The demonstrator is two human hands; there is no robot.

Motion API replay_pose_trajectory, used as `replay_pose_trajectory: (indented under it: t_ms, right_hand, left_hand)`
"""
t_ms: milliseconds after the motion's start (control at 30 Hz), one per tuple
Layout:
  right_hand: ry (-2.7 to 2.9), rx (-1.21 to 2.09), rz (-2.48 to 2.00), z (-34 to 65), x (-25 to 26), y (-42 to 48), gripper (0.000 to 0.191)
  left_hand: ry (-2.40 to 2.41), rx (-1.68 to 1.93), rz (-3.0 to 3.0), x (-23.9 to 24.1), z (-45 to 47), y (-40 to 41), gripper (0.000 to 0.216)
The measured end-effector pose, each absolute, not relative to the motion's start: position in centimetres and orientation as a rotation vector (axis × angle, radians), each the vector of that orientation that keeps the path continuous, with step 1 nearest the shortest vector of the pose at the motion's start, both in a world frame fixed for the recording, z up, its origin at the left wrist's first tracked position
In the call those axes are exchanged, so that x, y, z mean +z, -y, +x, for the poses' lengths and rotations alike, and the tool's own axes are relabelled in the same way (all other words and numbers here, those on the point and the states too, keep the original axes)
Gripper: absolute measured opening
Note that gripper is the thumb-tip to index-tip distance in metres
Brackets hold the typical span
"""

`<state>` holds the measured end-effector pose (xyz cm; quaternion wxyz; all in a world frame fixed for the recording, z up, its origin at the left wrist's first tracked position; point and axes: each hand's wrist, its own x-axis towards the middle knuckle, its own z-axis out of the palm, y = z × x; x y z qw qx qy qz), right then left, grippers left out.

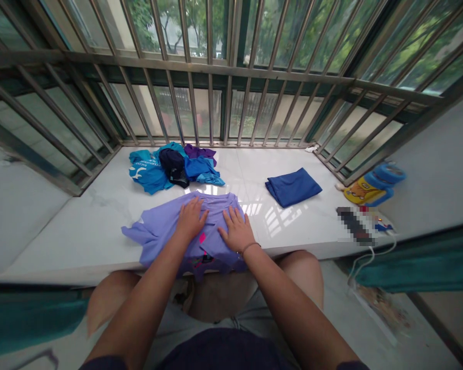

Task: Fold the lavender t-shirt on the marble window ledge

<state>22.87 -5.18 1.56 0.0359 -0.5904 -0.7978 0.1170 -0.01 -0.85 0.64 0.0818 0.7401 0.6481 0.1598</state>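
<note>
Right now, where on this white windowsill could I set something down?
Bare windowsill shows between the clothes heap and the folded blue cloth, and left of the lilac shirt. The right end is crowded, around the water bottle.

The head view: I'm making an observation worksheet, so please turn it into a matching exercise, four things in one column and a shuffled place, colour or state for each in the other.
Things
1. Shirt
2. Pile
3. Cloth
4. Bottle

Descriptions
A. Yellow and blue, at the right end of the ledge
B. Dark blue, neatly folded
C. Lilac, under the left hand and right hand
D. Several colours, crumpled together

Right pairs: 1-C, 2-D, 3-B, 4-A
</note>
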Motion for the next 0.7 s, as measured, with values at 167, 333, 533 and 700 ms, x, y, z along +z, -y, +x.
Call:
replay_pose_trajectory:
  t_ms: [167,333,533,700]
  right_hand:
    - [2.494,0.374,-1.856,27.2,2.1,5.0,0.078]
    - [2.549,0.352,-1.845,29.1,2.2,5.2,0.076]
    - [2.518,0.340,-1.845,28.8,2.1,5.3,0.076]
    - [2.507,0.327,-1.836,28.8,2.0,5.3,0.075]
  left_hand:
    - [-2.096,0.381,2.117,0.3,-2.8,2.7,0.059]
    - [-2.029,0.312,2.110,1.2,-3.7,3.2,0.061]
    - [-2.585,0.432,1.736,4.1,-7.1,5.0,0.069]
    - [-2.692,0.058,1.308,4.2,-12.2,6.1,0.079]
